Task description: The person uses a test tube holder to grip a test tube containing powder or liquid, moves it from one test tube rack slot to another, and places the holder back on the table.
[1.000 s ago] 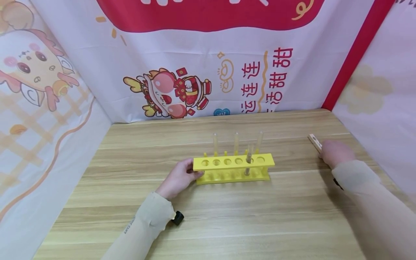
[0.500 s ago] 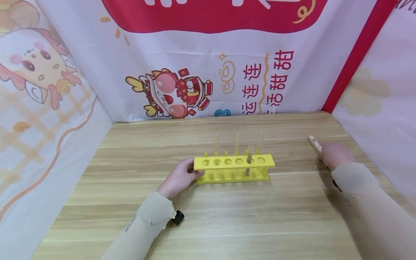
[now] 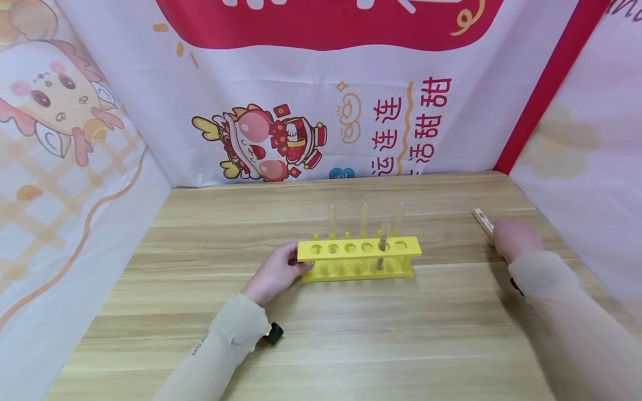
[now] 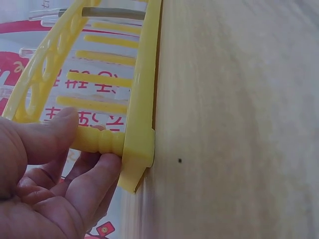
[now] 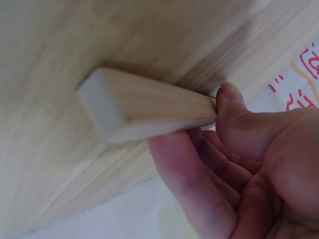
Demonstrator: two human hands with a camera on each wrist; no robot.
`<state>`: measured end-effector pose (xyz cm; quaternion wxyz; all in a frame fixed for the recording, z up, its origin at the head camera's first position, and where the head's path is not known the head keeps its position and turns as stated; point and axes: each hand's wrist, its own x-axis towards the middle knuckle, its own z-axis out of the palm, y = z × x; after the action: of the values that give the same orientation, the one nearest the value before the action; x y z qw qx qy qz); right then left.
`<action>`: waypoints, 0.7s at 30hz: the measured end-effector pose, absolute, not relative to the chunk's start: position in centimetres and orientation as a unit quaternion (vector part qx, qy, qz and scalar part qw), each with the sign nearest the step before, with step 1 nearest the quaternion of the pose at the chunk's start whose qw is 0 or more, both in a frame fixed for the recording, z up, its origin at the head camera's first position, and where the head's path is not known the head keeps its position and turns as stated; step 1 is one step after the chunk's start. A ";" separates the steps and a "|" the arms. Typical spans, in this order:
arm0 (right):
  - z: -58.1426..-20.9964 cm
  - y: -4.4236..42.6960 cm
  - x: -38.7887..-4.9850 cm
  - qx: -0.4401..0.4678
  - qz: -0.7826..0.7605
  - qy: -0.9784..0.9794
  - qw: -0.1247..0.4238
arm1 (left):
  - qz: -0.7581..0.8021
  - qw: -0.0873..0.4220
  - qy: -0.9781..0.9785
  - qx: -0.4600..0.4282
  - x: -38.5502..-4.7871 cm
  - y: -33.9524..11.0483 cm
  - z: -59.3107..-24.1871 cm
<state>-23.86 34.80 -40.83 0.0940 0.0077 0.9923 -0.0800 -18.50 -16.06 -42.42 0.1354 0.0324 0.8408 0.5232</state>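
Observation:
A yellow test tube rack [image 3: 358,256] stands at the middle of the table. My left hand [image 3: 275,274] grips its left end; in the left wrist view, thumb and fingers close round the end post [image 4: 97,139]. One glass test tube [image 3: 383,238] is upright in a hole right of centre. Behind the holes, three more tubes sit on the back pegs, rounded ends up, one being the leftmost tube [image 3: 332,218]. Far to the right, my right hand [image 3: 518,239] pinches a wooden test tube clamp [image 3: 481,220], thumb on one side and fingers below. Part of the clamp is hidden by the hand.
The wood-grain table [image 3: 321,345] reaches back to a printed cloth [image 3: 271,72]. Cloth walls also rise at the left and at the right side [image 3: 592,184], the latter close to the right hand.
The view shifts slightly. Both hands keep their holds, and neither the rack nor the clamp visibly moves on the table.

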 end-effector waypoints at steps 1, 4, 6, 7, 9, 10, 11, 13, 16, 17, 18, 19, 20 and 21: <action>-40.9 34.7 -23.8 0.010 -0.082 0.992 0.095 | 0.522 0.135 0.842 0.031 -18.4 -16.1 -42.4; -40.8 34.6 -23.6 0.010 -0.087 0.992 0.096 | 0.520 0.133 0.843 0.031 -18.3 -16.2 -42.4; -40.7 34.7 -23.6 0.013 -0.096 0.991 0.097 | 0.519 0.127 0.844 0.040 -18.3 -16.1 -42.4; -40.5 34.8 -23.6 0.014 -0.101 0.990 0.096 | 0.517 0.124 0.846 0.045 -18.3 -16.1 -42.4; -40.3 35.0 -23.7 0.007 -0.104 0.990 0.092 | 0.516 0.119 0.847 0.050 -18.4 -16.0 -42.4; -40.2 35.2 -23.7 0.000 -0.104 0.990 0.090 | 0.514 0.116 0.848 0.053 -18.5 -15.9 -42.4; -40.1 35.4 -23.7 -0.007 -0.104 0.991 0.089 | 0.514 0.115 0.848 0.056 -18.6 -15.8 -42.4; -39.8 35.7 -23.6 -0.025 -0.099 0.991 0.092 | 0.513 0.116 0.848 0.059 -18.7 -15.7 -42.4; -39.4 36.0 -23.4 -0.043 -0.094 0.989 0.107 | 0.515 0.125 0.846 0.062 -18.7 -15.9 -42.3; -39.2 36.1 -23.2 -0.042 -0.094 0.988 0.113 | 0.513 0.132 0.846 0.062 -18.7 -16.1 -42.2; -39.0 36.2 -22.9 -0.041 -0.097 0.988 0.115 | 0.512 0.136 0.846 0.065 -18.7 -16.3 -42.0; -38.7 36.1 -22.7 -0.040 -0.093 0.988 0.112 | 0.510 0.141 0.845 0.070 -18.7 -16.6 -41.8; -38.3 36.1 -22.4 -0.037 -0.094 0.989 0.107 | 0.509 0.146 0.845 0.074 -18.7 -17.0 -41.5; -38.0 36.0 -22.1 -0.035 -0.091 0.991 0.097 | 0.502 0.149 0.848 0.079 -18.7 -17.5 -41.2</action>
<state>-22.07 36.00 -37.99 0.0969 -0.0352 0.9905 -0.0908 -18.67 -17.48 -41.21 0.1490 0.0789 0.8483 0.5020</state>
